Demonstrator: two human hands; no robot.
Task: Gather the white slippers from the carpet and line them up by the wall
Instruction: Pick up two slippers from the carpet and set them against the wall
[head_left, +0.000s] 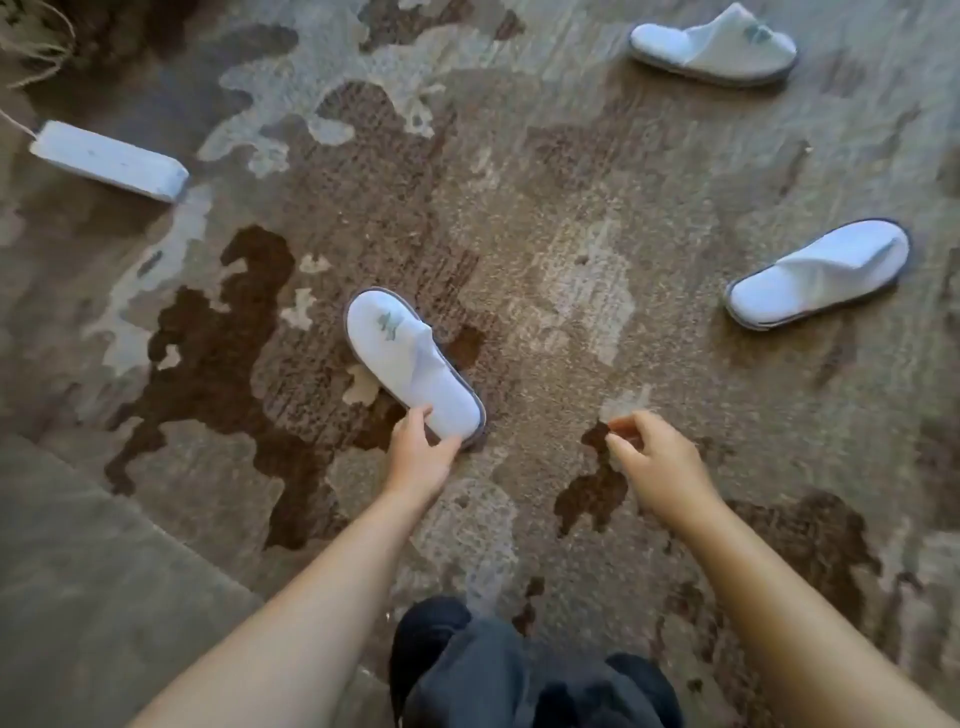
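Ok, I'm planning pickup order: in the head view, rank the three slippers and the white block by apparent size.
1. Nearest slipper, under the left hand.
2. Right slipper and top-right slipper: alike, unranked.
3. White block looks similar too.
Distance from the camera makes this unsure.

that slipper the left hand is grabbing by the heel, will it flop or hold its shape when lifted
The nearest slipper will probably bend a little: its sole looks thin and its fabric upper is creased. It is likely light, since the left hand takes it by the heel end alone. It lies flat on the carpet, so rolling seems unlikely.
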